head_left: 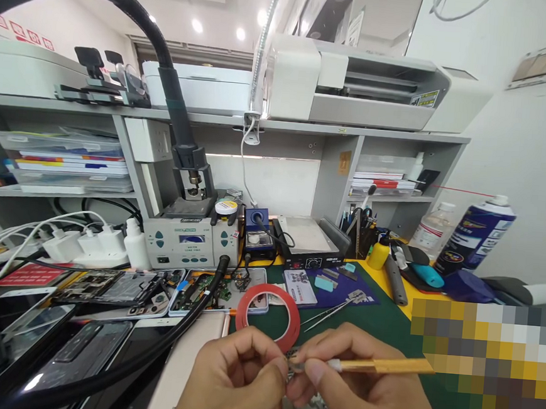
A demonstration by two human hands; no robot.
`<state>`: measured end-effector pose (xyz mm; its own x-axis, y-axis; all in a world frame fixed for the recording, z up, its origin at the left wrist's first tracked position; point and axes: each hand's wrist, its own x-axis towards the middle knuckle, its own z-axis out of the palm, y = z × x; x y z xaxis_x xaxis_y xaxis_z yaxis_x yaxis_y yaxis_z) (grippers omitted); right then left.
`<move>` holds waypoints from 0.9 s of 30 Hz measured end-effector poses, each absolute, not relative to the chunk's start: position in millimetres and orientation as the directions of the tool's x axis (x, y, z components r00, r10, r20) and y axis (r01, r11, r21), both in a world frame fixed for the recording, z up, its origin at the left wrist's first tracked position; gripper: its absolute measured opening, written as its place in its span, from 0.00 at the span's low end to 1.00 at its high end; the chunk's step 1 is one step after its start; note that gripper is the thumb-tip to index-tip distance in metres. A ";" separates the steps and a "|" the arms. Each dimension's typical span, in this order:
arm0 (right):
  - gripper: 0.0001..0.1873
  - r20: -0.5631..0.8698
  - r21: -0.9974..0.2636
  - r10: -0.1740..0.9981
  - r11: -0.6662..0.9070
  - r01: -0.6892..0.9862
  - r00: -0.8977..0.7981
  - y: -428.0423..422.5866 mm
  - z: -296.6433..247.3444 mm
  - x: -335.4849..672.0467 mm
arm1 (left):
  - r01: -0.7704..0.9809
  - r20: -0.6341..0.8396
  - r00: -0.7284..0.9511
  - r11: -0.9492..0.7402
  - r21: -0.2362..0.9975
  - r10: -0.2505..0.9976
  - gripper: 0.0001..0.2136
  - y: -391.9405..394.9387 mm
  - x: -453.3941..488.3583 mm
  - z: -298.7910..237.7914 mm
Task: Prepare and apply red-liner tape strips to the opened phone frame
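Note:
My left hand [235, 378] is at the bottom centre, fingers curled and pinched on a small metal part [291, 365] that I cannot make out. My right hand [358, 381] meets it fingertip to fingertip and pinches a strip of amber tape [383, 366] that stretches out to the right. A red tape roll [268, 314] lies flat on the green mat [386, 330] just beyond the hands. A pair of tweezers [333, 313] rests on the mat to the right of the roll.
Opened phones [115, 290] and a circuit board tray [214, 288] lie at left. A thick black hose [113, 368] crosses the front left. A hot-air station [189, 242], small heating plate [305, 238], spray can [476, 233] and bottles stand behind. Shelves and printers fill the back.

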<state>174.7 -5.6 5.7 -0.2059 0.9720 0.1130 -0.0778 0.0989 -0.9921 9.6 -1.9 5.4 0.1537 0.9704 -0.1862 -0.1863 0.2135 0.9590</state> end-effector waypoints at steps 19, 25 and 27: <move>0.04 0.174 -0.984 0.955 0.178 -0.002 -0.240 -2.7 6.0 178.5 | -0.333 -0.141 0.307 0.245 0.910 0.941 0.15 -0.6 2.6 -8.4; 0.06 0.183 -0.980 0.958 0.195 0.036 -0.219 -5.6 6.4 180.0 | -0.334 -0.118 0.272 0.209 0.919 0.955 0.16 -1.4 5.0 -6.4; 0.06 0.188 -0.978 0.959 0.202 0.045 -0.213 -6.5 6.6 179.3 | -0.333 -0.112 0.262 0.198 0.922 0.959 0.16 -1.0 5.6 -5.7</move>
